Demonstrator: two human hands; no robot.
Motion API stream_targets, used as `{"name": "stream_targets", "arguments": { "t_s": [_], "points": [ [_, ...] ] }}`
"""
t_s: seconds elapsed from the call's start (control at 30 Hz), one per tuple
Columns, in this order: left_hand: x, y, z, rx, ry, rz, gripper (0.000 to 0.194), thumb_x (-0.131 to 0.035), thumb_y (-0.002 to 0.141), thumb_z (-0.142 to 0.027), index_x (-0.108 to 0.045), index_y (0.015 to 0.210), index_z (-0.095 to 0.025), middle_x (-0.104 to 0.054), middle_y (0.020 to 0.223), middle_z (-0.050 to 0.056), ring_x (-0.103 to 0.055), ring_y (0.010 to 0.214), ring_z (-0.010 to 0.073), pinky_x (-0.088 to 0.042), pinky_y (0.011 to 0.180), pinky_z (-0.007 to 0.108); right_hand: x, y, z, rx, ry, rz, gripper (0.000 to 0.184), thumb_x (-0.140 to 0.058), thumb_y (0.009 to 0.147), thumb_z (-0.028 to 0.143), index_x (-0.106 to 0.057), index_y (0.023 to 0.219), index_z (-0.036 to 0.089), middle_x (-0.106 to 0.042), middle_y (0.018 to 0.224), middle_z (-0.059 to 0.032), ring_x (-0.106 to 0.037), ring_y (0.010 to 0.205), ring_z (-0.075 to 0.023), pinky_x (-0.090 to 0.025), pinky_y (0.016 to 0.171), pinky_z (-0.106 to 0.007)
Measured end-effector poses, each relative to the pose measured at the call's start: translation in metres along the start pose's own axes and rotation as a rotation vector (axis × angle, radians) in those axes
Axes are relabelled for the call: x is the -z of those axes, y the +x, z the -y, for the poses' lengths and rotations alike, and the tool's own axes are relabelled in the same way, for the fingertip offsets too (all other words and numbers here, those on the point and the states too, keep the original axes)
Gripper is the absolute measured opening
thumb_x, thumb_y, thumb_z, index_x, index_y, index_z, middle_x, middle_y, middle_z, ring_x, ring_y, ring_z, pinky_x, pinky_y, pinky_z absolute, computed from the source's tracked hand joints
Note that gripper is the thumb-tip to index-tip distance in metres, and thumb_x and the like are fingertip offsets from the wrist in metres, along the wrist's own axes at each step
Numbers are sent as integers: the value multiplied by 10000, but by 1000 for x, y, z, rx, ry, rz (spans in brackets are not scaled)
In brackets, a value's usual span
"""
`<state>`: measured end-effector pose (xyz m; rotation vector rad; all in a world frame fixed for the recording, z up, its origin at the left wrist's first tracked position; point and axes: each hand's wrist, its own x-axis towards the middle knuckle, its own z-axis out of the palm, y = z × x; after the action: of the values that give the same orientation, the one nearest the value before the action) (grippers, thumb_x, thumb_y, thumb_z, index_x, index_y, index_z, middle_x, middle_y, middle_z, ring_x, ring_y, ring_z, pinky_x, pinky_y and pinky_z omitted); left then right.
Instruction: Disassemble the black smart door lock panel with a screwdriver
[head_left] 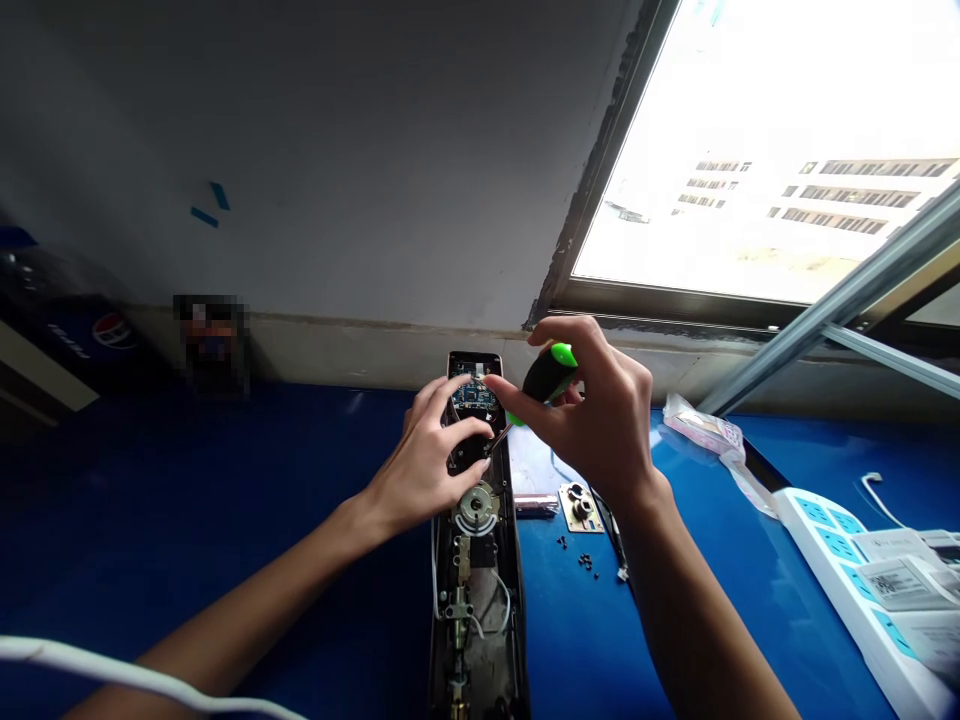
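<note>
A long, opened electronic door lock point(485, 560) lies on the blue table, its inner side up. A green circuit board point(474, 396) shows at its far end, partly behind fingers. My right hand point(600, 420) is closed around a screwdriver point(546, 382) with a black and green handle. The shaft slants down left towards the lock; its tip is close to my left thumb. One right fingertip reaches the circuit board. My left hand point(431, 450) rests over the lock's upper part, fingers apart, thumb and a finger on either side of the screwdriver tip. Whether they pinch a small part, I cannot tell.
Right of the lock are a metal plate with a round fitting point(581, 507), several small black screws point(586, 562) and a dark cable point(616, 545). Farther right stand a white power strip point(832, 580) and a plastic packet point(705, 430). A white cable point(150, 680) crosses the lower left.
</note>
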<state>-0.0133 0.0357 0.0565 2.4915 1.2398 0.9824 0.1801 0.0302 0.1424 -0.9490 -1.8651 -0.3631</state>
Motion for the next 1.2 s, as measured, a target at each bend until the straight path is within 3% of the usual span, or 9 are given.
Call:
{"name": "stream_targets", "arguments": {
  "t_s": [0.07, 0.2, 0.33, 0.57, 0.73, 0.87, 1.07, 1.2],
  "points": [
    [-1, 0, 0, 93, -16, -30, 396, -758, 857, -319, -669, 1242, -289, -190, 1693, 60, -213, 1563, 399, -321, 1246, 612, 0, 0, 0, 30, -46, -5, 295, -778, 870, 434, -603, 949, 211, -659, 816, 8, -543, 577, -93, -462, 513, -247],
    [-4, -2, 1, 180, -148, 53, 626, -771, 852, -362, -529, 1427, -318, 4, 1736, 64, -361, 1516, 399, -407, 1218, 551, 1, 0, 3, 6, 7, 50, 261, -767, 891, 413, -603, 923, 211, -656, 766, 12, -550, 568, -95, -473, 530, -255],
    [-6, -4, 2, 172, -177, 58, 632, -777, 855, -370, -523, 1433, -327, -12, 1740, 61, -341, 1529, 392, -395, 1230, 535, 3, 1, 6, -6, 107, 117, 150, -732, 921, 304, -609, 958, 227, -689, 805, 17, -580, 600, -103, -511, 585, -267],
    [-3, -2, 2, 150, -177, 70, 645, -813, 825, -392, -555, 1410, -305, 7, 1750, 68, -269, 1552, 399, -373, 1242, 527, 7, 2, 4, 3, 210, 175, 122, -692, 934, 224, -616, 1030, 226, -680, 839, 28, -594, 675, -97, -521, 658, -251],
    [-2, -1, 1, 138, -201, 80, 641, -810, 832, -346, -549, 1417, -310, 6, 1750, 69, -283, 1550, 380, -354, 1251, 518, 12, 3, 0, -9, 324, 266, 186, -638, 935, 196, -615, 1116, 229, -696, 925, 8, -647, 765, -114, -551, 726, -255],
    [-2, -1, 1, 162, -200, 92, 647, -806, 831, -363, -548, 1421, -312, 33, 1749, 69, -289, 1543, 398, -378, 1239, 518, 19, 5, 4, -28, 368, 355, 352, -620, 870, 116, -594, 1203, 226, -714, 1034, -20, -678, 847, -139, -557, 728, -257],
    [-2, -3, 1, 169, -189, 107, 621, -764, 869, -382, -527, 1440, -328, 72, 1748, 53, -285, 1545, 397, -394, 1225, 530, 18, 4, 6, -28, 93, 161, 140, -748, 842, 223, -613, 876, 213, -656, 769, 20, -523, 580, -94, -469, 546, -264],
    [-3, -4, 1, 153, -175, 96, 590, -765, 869, -362, -551, 1417, -320, 59, 1749, 45, -308, 1537, 401, -403, 1221, 531, 20, 6, 5, -53, 101, 195, 126, -673, 863, 177, -631, 971, 227, -696, 852, 1, -613, 684, -129, -530, 637, -286]
  ]
}}
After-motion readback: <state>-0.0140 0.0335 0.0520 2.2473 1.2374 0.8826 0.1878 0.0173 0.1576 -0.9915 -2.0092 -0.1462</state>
